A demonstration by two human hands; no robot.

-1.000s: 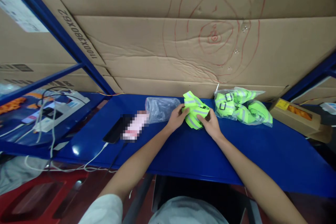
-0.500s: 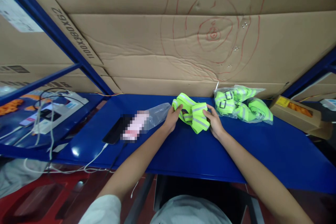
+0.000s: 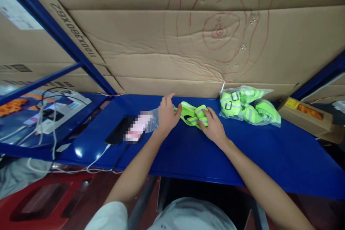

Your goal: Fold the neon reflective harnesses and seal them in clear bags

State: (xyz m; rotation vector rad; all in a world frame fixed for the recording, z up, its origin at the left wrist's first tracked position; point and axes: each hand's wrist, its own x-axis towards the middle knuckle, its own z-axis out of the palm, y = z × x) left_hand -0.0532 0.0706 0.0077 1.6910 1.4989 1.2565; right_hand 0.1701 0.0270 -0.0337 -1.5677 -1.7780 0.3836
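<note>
A neon-green reflective strap (image 3: 192,114) lies folded on the blue shelf (image 3: 242,151). My right hand (image 3: 212,127) is closed on its right end, pressing it to the shelf. My left hand (image 3: 165,114) pinches the strap's left end and also covers the mouth of a clear plastic bag (image 3: 151,119) lying just to its left. The strap stretches flat between both hands.
A clear bag of more green straps (image 3: 249,107) lies to the right, with a brown carton (image 3: 307,118) beyond it. A black phone with a blurred pink patch (image 3: 126,132) and a white cable (image 3: 99,156) lie at left. Cardboard sheets (image 3: 188,43) wall the back.
The strap bundle has come down from a raised clump to lie flatter on the shelf. My left hand shifted left onto the plastic bag's mouth. My right hand moved slightly left.
</note>
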